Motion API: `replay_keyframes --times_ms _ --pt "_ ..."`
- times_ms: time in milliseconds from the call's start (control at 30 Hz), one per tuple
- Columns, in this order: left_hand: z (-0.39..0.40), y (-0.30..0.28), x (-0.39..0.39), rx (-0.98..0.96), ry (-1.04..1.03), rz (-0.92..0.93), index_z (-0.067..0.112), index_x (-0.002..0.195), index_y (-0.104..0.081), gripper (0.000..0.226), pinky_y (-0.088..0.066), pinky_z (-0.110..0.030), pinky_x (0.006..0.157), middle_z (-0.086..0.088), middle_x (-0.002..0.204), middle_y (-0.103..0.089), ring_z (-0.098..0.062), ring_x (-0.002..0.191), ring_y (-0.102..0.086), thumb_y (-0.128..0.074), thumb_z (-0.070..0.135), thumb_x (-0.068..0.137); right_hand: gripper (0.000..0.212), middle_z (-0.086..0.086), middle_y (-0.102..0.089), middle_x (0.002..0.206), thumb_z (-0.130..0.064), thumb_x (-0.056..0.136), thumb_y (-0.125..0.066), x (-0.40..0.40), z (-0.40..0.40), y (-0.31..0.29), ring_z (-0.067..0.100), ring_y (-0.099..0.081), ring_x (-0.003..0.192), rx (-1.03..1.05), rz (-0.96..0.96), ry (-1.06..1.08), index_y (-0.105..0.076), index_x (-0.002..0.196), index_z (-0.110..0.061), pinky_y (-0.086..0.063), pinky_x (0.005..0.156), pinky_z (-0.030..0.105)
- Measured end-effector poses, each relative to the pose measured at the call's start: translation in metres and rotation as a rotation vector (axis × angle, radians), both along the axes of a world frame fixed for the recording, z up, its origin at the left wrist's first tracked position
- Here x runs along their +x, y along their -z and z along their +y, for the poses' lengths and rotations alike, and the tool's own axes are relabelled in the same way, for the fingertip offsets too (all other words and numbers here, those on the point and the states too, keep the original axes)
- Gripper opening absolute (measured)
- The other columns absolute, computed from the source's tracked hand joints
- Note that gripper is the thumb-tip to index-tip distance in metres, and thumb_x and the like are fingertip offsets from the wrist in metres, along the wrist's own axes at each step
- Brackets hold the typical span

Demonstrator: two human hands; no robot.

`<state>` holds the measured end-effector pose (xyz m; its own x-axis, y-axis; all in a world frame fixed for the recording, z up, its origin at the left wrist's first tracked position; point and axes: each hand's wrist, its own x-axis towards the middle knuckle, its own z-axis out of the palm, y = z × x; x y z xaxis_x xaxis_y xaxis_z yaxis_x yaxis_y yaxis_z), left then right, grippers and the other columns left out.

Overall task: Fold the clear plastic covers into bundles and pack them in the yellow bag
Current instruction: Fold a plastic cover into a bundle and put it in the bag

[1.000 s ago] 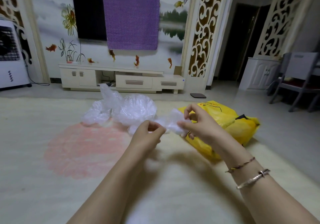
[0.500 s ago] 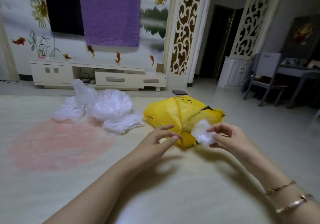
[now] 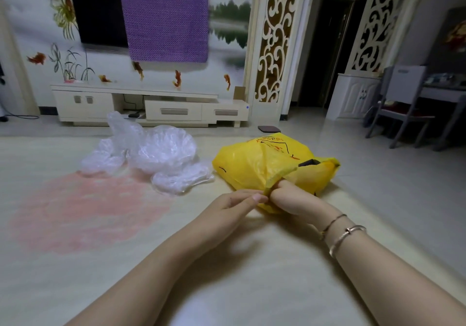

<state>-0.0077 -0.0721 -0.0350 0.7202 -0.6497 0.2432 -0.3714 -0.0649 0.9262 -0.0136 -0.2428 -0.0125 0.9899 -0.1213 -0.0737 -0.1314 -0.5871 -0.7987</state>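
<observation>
One yellow bag (image 3: 254, 164), two hands (image 3: 264, 199) at its mouth, one clear cover pile (image 3: 151, 154)

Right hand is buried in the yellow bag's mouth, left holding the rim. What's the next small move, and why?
Probably draw the right hand out of the crinkled yellow plastic bag, while the left hand holds the rim: its fingers are inside, no bundle shows, and the heap of clear plastic covers on the cream floor mat waits unfolded.

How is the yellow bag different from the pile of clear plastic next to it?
The yellow bag is bright and hides what is inside; the clear plastic covers are see-through and whitish. Both hands work at the bag's opening, while the covers lie untouched in a loose pile. Both are crinkly plastic on the floor.
</observation>
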Motion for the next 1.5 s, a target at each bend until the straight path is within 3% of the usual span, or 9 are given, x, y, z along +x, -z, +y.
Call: replay_keyframes --times_ms 100,233,400,567,667,867,1100,1300,1500 --pt "0.003 -0.001 0.0 0.007 0.007 0.018 0.019 0.11 -0.072 0.027 -0.035 -0.002 0.093 0.025 0.116 -0.061 0.016 0.105 -0.053 -0.048 0.023 0.098 0.046 0.007 -0.055 0.129 0.004 0.09 -0.046 -0.001 -0.001 0.001 0.024 -0.049 0.123 -0.044 0.008 -0.016 -0.05 0.134 -0.009 -0.041 0.103 0.033" --pt "0.008 -0.004 0.001 0.025 0.006 0.018 0.02 0.111 -0.072 0.028 -0.035 -0.001 0.091 0.023 0.121 -0.063 0.015 0.109 -0.052 -0.049 0.028 0.098 0.041 0.005 -0.066 0.106 0.016 0.084 -0.045 -0.019 -0.01 0.004 0.023 -0.059 0.107 0.065 -0.12 -0.04 -0.065 0.095 -0.018 -0.048 0.093 0.035" --pt "0.019 -0.009 0.0 0.038 -0.048 0.04 0.023 0.109 -0.072 0.025 -0.04 -0.007 0.083 0.021 0.113 -0.067 0.017 0.094 -0.055 -0.053 0.031 0.096 0.061 -0.006 -0.067 0.107 0.025 0.079 -0.035 -0.05 -0.025 -0.003 0.016 -0.061 0.099 0.124 -0.225 0.024 -0.064 0.1 -0.024 -0.047 0.083 0.028" --pt "0.04 -0.015 0.015 0.123 -0.401 -0.035 0.02 0.093 -0.073 0.017 -0.039 -0.013 0.064 0.006 0.091 -0.067 -0.008 0.079 -0.057 -0.057 0.021 0.092 0.049 0.005 -0.07 0.085 0.024 0.075 -0.035 -0.065 -0.01 -0.026 0.004 -0.065 0.077 0.075 -0.35 0.022 -0.068 0.086 -0.01 -0.048 0.069 0.017" --pt "0.061 -0.013 0.031 0.23 -0.618 -0.14 0.028 0.091 -0.07 0.02 -0.047 -0.026 0.08 0.007 0.101 -0.068 -0.018 0.103 -0.059 -0.055 0.016 0.087 0.041 0.005 -0.068 0.072 0.02 0.078 -0.035 -0.061 0.016 -0.036 0.006 -0.058 0.061 0.093 -0.378 -0.018 -0.067 0.086 -0.005 -0.041 0.056 0.02" --pt "0.084 -0.006 0.046 0.335 -0.708 -0.129 0.021 0.114 -0.064 0.039 -0.044 -0.042 0.098 0.002 0.123 -0.059 -0.025 0.118 -0.049 -0.053 0.004 0.08 0.034 -0.006 -0.069 0.099 0.005 0.085 -0.045 -0.011 0.064 -0.022 0.011 -0.064 0.093 -0.015 -0.365 -0.075 -0.067 0.092 -0.02 -0.048 0.081 0.021" --pt "0.094 0.01 0.072 0.447 -0.728 -0.099 0.034 0.119 -0.061 0.036 -0.045 -0.036 0.095 0.001 0.122 -0.054 -0.026 0.119 -0.047 -0.057 0.018 0.087 0.034 0.008 -0.053 0.136 -0.03 0.084 -0.052 0.068 0.095 0.022 0.013 -0.033 0.137 -0.274 -0.26 -0.172 -0.067 0.114 -0.028 -0.028 0.11 0.029" --pt "0.096 0.012 0.081 0.502 -0.749 -0.113 0.024 0.118 -0.059 0.041 -0.044 -0.038 0.096 -0.003 0.113 -0.061 -0.026 0.113 -0.051 -0.05 0.009 0.082 0.032 0.018 -0.06 0.127 -0.013 0.091 -0.051 0.085 0.096 0.032 0.027 -0.051 0.123 -0.25 -0.326 -0.173 -0.064 0.115 0.005 -0.037 0.104 0.032" --pt "0.097 0.007 0.075 0.405 -0.81 -0.171 0.029 0.075 -0.061 0.013 -0.049 -0.036 0.082 0.006 0.084 -0.06 -0.024 0.097 -0.057 -0.057 0.018 0.081 0.028 0.002 -0.063 0.122 -0.002 0.093 -0.048 0.062 0.088 0.01 0.01 -0.054 0.117 0.078 -0.41 -0.111 -0.067 0.113 -0.011 -0.039 0.097 0.018"
